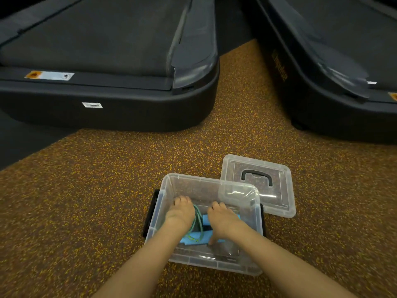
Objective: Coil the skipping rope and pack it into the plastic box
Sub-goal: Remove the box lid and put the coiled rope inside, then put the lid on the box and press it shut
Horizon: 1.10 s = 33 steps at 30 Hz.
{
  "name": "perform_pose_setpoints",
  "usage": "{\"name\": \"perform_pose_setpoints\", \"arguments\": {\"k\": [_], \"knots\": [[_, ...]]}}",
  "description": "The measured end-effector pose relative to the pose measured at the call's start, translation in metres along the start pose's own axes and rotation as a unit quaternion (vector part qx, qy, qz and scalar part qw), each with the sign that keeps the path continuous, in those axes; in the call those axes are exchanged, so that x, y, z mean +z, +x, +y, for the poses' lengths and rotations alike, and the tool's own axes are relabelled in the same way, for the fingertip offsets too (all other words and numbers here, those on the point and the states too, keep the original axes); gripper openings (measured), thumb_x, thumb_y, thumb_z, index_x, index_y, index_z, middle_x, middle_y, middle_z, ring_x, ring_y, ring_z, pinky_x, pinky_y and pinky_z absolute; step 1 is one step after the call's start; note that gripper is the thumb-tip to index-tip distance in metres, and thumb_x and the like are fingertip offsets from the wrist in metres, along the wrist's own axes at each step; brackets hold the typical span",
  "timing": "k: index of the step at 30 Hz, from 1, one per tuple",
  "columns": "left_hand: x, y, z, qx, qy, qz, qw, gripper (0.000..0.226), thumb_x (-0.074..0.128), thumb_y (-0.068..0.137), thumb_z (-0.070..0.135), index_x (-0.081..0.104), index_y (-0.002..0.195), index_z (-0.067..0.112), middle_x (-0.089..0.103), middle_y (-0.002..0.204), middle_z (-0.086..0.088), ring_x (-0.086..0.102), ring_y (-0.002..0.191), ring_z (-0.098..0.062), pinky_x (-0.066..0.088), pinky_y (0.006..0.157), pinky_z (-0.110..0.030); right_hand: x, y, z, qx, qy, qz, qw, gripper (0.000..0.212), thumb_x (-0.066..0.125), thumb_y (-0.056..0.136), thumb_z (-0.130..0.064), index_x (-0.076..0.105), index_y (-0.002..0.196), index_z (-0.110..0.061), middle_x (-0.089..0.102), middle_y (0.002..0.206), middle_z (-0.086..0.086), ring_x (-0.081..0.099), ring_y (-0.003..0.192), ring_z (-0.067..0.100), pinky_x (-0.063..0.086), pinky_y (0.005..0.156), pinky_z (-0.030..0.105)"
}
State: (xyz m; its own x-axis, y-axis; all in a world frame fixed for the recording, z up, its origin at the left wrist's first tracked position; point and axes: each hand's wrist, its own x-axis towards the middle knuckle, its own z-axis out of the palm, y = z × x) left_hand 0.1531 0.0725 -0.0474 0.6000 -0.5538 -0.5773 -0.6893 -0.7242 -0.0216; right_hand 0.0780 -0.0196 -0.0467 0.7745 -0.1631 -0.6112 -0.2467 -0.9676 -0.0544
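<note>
A clear plastic box (255,214) with black side clips stands on the speckled floor in front of me. Inside it lies the skipping rope (198,225), a green braided cord in loops with blue handles. Both hands are down inside the box. My left hand (180,211) rests palm down over the left side of the coiled cord. My right hand (221,221) presses down on the blue handles at the right of the coil. The fingers of both hands hide much of the rope.
The box's clear lid (279,203) with a black handle lies on the floor behind and right of the box. Two black treadmill ends (129,108) (335,117) stand further ahead, left and right, with a strip of orange-speckled floor (234,100) between them.
</note>
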Motion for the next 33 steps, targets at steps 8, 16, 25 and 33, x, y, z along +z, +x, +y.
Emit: {"name": "perform_pose_setpoints", "arguments": {"k": [8, 16, 25, 33], "knots": [[-0.078, -0.022, 0.027, 0.086, -0.031, -0.051, 0.994, 0.036, 0.043, 0.093, 0.005, 0.048, 0.128, 0.001, 0.051, 0.132, -0.016, 0.052, 0.118, -0.031, 0.043, 0.094, -0.037, -0.067, -0.02, 0.034, -0.05, 0.088, -0.022, 0.995, 0.035, 0.063, 0.084, -0.018, 0.061, 0.113, 0.001, 0.064, 0.116, 0.019, 0.061, 0.102, 0.031, 0.049, 0.085, 0.036], [-0.136, 0.017, 0.036, 0.137, -0.324, -0.022, 0.936, 0.029, 0.039, 0.098, 0.027, 0.055, 0.115, 0.009, 0.064, 0.097, -0.008, 0.057, 0.066, -0.012, 0.045, 0.054, -0.023, -0.103, -0.061, 0.133, 0.044, 0.447, 0.222, 0.866, 0.013, 0.056, 0.092, -0.022, 0.064, 0.098, -0.014, 0.064, 0.082, 0.001, 0.058, 0.07, 0.008, 0.045, 0.06, 0.018], [-0.117, 0.075, 0.049, -0.016, -0.556, -0.027, 0.83, 0.035, 0.04, 0.099, 0.023, 0.047, 0.127, 0.004, 0.059, 0.092, -0.007, 0.059, 0.08, -0.019, 0.049, 0.073, -0.032, 0.008, -0.04, 0.215, 0.325, 0.72, 0.249, 0.56, 0.02, 0.052, 0.092, -0.005, 0.049, 0.111, -0.002, 0.05, 0.064, 0.006, 0.049, 0.041, 0.01, 0.039, 0.036, 0.019], [-0.097, 0.105, 0.048, -0.048, -0.49, -0.1, 0.865, 0.037, 0.037, 0.099, 0.025, 0.047, 0.125, 0.0, 0.061, 0.111, -0.014, 0.059, 0.075, -0.019, 0.049, 0.063, -0.029, 0.051, -0.03, 0.22, 0.395, 0.661, 0.177, 0.613, 0.042, 0.054, 0.092, -0.023, 0.047, 0.126, 0.0, 0.056, 0.096, 0.01, 0.051, 0.078, 0.019, 0.04, 0.059, 0.028]]}}
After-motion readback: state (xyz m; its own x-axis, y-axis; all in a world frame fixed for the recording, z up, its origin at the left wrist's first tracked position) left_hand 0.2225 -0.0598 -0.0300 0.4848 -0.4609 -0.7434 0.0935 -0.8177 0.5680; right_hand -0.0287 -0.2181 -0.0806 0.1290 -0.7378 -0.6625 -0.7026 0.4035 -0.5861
